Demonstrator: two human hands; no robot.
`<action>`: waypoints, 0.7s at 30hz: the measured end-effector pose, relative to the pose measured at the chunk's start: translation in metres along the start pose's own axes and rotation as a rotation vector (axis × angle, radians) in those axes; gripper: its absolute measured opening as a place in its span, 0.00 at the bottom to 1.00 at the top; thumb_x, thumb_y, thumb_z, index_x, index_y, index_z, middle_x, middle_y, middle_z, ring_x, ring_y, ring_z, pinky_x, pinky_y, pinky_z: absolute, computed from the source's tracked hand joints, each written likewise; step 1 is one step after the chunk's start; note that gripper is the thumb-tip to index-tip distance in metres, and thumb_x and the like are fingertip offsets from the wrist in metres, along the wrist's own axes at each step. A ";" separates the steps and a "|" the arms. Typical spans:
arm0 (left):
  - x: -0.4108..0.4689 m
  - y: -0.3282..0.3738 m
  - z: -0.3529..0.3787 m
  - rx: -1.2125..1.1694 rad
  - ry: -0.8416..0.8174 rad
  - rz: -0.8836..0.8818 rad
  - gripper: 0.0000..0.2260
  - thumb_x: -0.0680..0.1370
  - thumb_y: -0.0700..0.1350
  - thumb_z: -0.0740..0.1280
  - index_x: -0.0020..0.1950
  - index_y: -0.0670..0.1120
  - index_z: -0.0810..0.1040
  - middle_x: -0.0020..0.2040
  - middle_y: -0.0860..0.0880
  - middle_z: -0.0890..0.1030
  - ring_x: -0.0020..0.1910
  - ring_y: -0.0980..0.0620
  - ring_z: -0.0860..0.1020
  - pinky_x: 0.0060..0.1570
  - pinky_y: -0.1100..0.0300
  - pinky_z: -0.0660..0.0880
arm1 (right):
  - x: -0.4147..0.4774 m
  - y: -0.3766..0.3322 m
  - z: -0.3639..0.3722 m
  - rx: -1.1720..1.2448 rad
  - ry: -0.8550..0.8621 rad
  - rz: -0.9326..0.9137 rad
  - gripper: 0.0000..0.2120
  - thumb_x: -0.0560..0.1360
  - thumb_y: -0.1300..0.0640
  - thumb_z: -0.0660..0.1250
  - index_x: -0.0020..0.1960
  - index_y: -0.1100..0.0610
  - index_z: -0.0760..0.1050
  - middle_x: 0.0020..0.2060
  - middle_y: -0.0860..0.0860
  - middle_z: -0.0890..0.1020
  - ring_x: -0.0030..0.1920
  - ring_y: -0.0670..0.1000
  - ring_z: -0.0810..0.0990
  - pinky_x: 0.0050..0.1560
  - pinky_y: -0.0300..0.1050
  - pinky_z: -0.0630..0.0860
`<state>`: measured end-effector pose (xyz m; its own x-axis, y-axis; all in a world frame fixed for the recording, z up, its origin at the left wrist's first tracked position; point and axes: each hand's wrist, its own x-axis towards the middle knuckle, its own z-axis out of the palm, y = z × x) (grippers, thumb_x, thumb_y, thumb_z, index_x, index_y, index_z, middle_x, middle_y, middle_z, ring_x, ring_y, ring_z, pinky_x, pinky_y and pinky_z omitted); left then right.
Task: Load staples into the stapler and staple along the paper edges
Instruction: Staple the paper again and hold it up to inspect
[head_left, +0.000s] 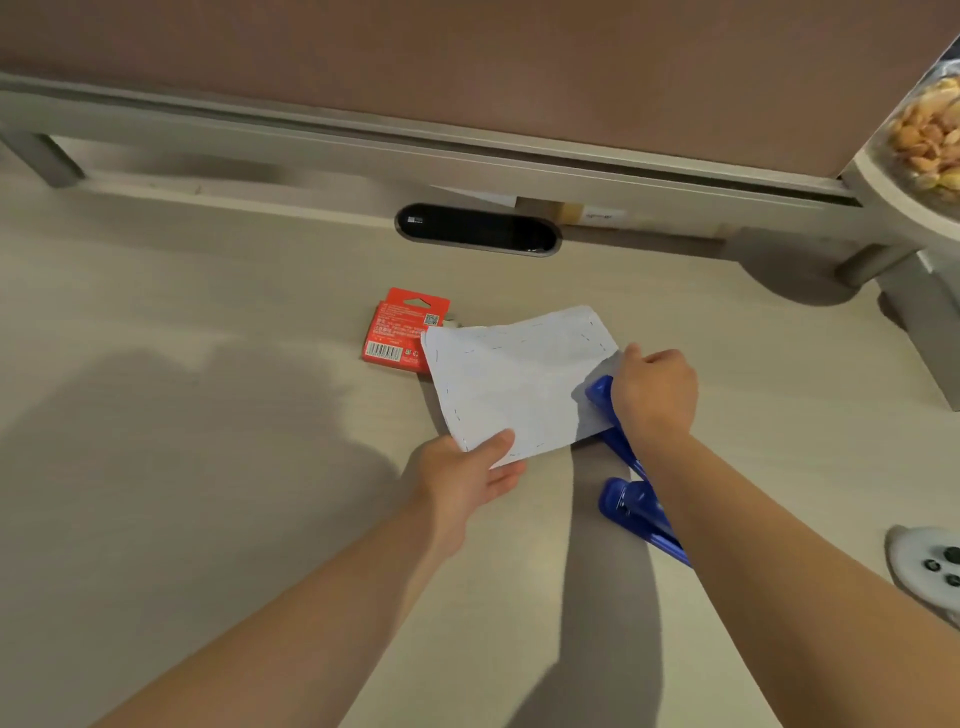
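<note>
— Already well along, is it? How much of the stapling is looking done from where you are standing?

— Most of it, I am judging. The paper is showing rows of small dark staple marks running along its far edge, its left edge and part of its right edge. The near-right stretch, where the blue stapler is biting, is looking like the part being worked now. Loading seems finished, since the red staple box is lying aside on the desk, just beyond the sheet's far-left corner and partly under it.

— And the hands?

— The left hand is pinching the sheet's near corner, thumb on top and fingers curled loosely beneath, lifting that edge off the desk. The right hand is closing down in a fist-like grip over the top of the stapler at the right edge.

— Is a second stapler lying there?

— Another blue piece is lying nearer, half hidden under the right forearm; whether it is separate or the same tool's base, I cannot tell.
</note>
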<state>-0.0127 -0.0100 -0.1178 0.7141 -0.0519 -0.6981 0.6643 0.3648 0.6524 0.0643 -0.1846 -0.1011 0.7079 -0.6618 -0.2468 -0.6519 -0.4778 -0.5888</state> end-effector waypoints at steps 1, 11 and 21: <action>-0.001 0.001 -0.001 0.031 -0.005 -0.006 0.13 0.74 0.41 0.71 0.58 0.43 0.79 0.50 0.45 0.84 0.41 0.47 0.85 0.40 0.59 0.81 | -0.001 0.001 0.002 -0.041 0.010 0.005 0.14 0.74 0.52 0.56 0.45 0.61 0.72 0.45 0.58 0.79 0.43 0.59 0.78 0.46 0.54 0.77; 0.016 0.027 -0.007 0.304 0.117 0.112 0.11 0.74 0.53 0.69 0.49 0.47 0.82 0.45 0.48 0.86 0.41 0.48 0.84 0.35 0.53 0.81 | 0.003 -0.003 0.003 -0.211 -0.045 0.062 0.14 0.71 0.57 0.57 0.55 0.58 0.71 0.53 0.56 0.74 0.53 0.59 0.74 0.57 0.56 0.73; 0.042 0.062 -0.021 0.648 0.102 0.222 0.10 0.77 0.48 0.66 0.39 0.46 0.80 0.35 0.49 0.83 0.26 0.57 0.81 0.21 0.64 0.73 | 0.006 -0.004 0.007 -0.273 -0.065 0.075 0.11 0.72 0.55 0.56 0.52 0.57 0.70 0.55 0.58 0.73 0.56 0.60 0.71 0.58 0.54 0.66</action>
<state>0.0542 0.0297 -0.1132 0.8453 0.0587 -0.5310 0.5251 -0.2738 0.8058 0.0728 -0.1827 -0.1059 0.6648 -0.6671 -0.3361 -0.7462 -0.5725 -0.3397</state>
